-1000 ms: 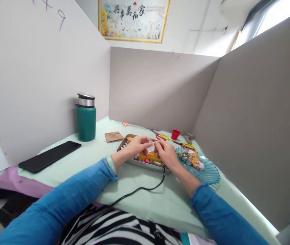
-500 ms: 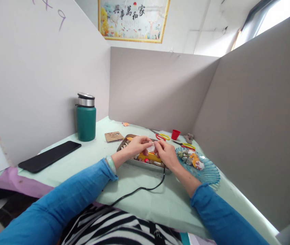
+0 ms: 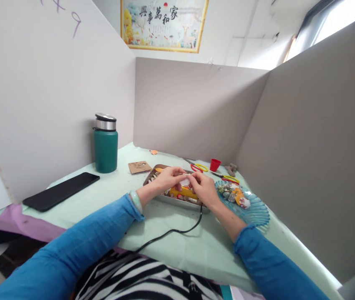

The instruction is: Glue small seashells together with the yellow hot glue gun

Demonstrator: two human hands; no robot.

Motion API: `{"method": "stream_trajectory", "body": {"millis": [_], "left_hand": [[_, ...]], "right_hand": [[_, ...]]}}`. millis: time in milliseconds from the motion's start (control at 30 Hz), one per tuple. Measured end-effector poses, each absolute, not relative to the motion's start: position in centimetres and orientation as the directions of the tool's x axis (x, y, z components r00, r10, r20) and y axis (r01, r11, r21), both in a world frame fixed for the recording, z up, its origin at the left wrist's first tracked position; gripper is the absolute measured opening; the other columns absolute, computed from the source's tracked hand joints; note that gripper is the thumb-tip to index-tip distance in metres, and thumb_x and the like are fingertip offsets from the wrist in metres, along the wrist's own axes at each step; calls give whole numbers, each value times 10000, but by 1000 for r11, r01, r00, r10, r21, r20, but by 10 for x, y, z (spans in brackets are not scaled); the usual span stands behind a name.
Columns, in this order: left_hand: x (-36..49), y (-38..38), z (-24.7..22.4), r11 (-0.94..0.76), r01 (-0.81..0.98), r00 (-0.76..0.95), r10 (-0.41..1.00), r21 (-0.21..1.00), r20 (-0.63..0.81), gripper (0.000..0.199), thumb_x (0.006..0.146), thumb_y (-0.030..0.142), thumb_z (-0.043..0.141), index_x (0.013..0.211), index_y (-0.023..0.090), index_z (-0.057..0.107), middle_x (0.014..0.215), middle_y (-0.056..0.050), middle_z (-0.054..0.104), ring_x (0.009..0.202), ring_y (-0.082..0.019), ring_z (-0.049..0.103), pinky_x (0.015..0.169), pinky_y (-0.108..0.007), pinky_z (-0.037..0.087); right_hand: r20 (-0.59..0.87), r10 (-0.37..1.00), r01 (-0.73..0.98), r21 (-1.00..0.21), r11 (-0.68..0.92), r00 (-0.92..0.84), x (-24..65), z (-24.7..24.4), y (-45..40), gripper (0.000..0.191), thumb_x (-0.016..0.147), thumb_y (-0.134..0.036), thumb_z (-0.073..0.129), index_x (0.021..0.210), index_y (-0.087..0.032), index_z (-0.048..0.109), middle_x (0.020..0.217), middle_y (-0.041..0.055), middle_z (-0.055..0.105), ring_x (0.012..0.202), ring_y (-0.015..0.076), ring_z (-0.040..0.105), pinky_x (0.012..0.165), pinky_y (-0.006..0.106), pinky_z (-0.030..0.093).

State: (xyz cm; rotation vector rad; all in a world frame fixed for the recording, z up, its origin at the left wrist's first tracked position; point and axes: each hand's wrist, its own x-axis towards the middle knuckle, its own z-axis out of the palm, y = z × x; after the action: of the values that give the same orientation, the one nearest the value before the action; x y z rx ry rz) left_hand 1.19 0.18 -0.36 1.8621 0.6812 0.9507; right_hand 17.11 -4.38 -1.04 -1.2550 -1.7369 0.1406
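Both hands meet above a metal tray [image 3: 174,201] that holds small mixed pieces and a yellow tool [image 3: 182,193] with a black cord. My left hand [image 3: 171,178], a pale bangle at its wrist, pinches a small white piece [image 3: 185,182] from the left. From the right, the fingertips of my right hand [image 3: 201,186] are closed on the same piece. Its exact shape is too small to make out. Right of the tray lies a blue scalloped plate [image 3: 258,210] with several small decorated pieces [image 3: 235,195] on it.
A green bottle [image 3: 106,150] and a black phone [image 3: 61,191] are at the left. Behind the tray are a brown card [image 3: 139,167], red-and-yellow scissors [image 3: 200,167], a second pair [image 3: 230,179] and a red cup [image 3: 215,165]. Grey panels [image 3: 196,108] surround the table.
The fingers of my right hand have shifted slightly at the white piece. Otherwise the hands and objects stay in place.
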Motion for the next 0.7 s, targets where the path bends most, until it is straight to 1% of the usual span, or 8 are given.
{"method": "stream_trajectory", "body": {"millis": [233,500,700], "left_hand": [[11,6,-7,-442,58,551,762,895,340,334,754,431,565,886,125,556,592,3,556,482,-104,581,448,-189,455],[11,1,-3,-443,63,540,769,894,343,305,754,414,569,852,126,556,572,7,548,481,-97,571,444,-176,441],[11,1,-4,-440,64,535,773,896,341,312,750,419,569,857,126,556,569,8,551,479,-96,569,441,-175,437]], "right_hand": [[601,799,668,-587,458,-20,171,-8,-45,317,843,-446,429,703,-195,564,565,-9,596,495,119,526,510,223,371],[607,793,685,-559,468,-47,172,-11,-43,361,842,-502,419,722,-197,568,584,-1,603,519,126,534,521,226,378],[614,787,696,-541,472,-56,172,-12,-43,368,846,-505,410,732,-196,573,606,4,615,538,126,543,526,224,378]]}}
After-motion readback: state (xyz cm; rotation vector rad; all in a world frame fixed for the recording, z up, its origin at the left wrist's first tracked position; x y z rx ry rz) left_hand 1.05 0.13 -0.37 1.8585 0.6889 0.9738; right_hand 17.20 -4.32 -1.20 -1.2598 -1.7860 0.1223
